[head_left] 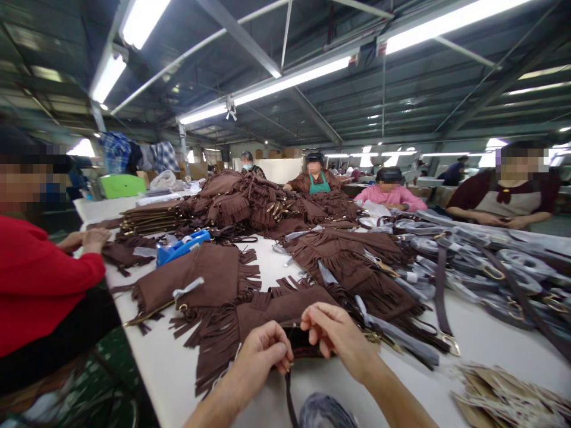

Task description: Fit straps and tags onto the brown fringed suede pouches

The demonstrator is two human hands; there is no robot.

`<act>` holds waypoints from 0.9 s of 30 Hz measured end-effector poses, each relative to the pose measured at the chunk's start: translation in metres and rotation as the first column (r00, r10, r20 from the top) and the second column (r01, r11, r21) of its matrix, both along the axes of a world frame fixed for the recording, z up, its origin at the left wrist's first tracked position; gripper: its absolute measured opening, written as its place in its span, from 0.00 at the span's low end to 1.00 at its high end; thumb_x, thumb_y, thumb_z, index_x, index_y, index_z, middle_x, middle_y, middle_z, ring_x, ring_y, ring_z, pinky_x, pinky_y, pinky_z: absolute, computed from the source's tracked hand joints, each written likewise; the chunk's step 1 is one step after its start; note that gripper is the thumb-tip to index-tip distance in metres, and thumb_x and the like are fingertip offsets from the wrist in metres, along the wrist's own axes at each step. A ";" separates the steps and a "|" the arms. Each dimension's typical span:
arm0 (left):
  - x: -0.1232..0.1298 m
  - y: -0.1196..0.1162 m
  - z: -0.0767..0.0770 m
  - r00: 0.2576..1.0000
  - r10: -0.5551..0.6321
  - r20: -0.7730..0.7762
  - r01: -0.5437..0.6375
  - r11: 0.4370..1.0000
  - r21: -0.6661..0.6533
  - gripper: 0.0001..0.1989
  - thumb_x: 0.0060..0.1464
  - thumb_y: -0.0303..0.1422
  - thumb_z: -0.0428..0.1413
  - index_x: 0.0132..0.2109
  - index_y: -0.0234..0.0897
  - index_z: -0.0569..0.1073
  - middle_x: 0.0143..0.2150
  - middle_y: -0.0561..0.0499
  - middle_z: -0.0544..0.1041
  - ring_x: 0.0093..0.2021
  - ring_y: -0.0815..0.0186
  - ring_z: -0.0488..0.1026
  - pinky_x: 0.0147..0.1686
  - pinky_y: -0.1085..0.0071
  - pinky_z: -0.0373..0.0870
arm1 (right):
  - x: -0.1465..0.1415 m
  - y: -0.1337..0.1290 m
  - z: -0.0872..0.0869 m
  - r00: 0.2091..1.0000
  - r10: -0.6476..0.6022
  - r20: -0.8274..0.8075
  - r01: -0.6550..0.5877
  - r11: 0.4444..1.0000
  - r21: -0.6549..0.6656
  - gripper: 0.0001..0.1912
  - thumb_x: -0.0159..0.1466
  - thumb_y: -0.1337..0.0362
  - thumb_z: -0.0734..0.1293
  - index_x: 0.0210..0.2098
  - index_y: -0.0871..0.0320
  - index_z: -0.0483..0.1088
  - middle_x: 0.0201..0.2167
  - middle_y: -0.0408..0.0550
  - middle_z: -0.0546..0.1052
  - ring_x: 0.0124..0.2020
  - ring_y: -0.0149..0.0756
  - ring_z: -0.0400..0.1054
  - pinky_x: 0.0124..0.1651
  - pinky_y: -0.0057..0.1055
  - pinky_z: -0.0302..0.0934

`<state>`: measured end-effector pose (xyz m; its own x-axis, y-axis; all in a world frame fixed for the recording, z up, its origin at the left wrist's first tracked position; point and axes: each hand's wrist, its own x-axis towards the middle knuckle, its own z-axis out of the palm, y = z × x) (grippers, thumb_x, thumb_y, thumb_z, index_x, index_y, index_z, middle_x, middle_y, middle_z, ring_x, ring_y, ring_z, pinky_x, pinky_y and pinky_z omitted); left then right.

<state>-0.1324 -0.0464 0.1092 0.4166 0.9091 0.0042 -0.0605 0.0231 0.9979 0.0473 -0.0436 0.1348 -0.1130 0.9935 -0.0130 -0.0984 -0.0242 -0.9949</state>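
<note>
A dark brown fringed bag (283, 308) lies in front of me on the white table, its opening facing me. My left hand (266, 352) is closed in a pinch at the near edge of the bag. From its fingertips a thin dark strap (291, 399) with a small gold-coloured metal end hangs down. My right hand (332, 334) is at the bag's opening, thumb and fingers curled together; whatever they hold is too small to make out. Just below the hands sits a coil in greyish wrapping (328, 411), cut off by the frame's bottom edge.
Fringed brown bags are heaped (241, 199) at the back. Wrapped straps with gold buckles (486, 267) cover the right side. Tan tags with white strings (504, 395) lie front right. A blue plastic holder (182, 248) stands left. A red-sleeved co-worker (44, 279) sits left; several people work beyond.
</note>
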 end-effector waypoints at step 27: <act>-0.001 -0.002 -0.008 0.972 0.216 -0.093 -0.212 0.976 0.051 0.10 0.41 0.38 0.52 0.29 0.36 0.67 0.18 0.59 0.64 0.17 0.74 0.57 0.18 0.77 0.53 | -0.015 -0.006 -0.020 0.985 0.154 -0.078 -0.162 0.982 -0.098 0.22 0.45 0.52 0.78 0.30 0.61 0.74 0.25 0.45 0.78 0.26 0.30 0.73 0.30 0.24 0.68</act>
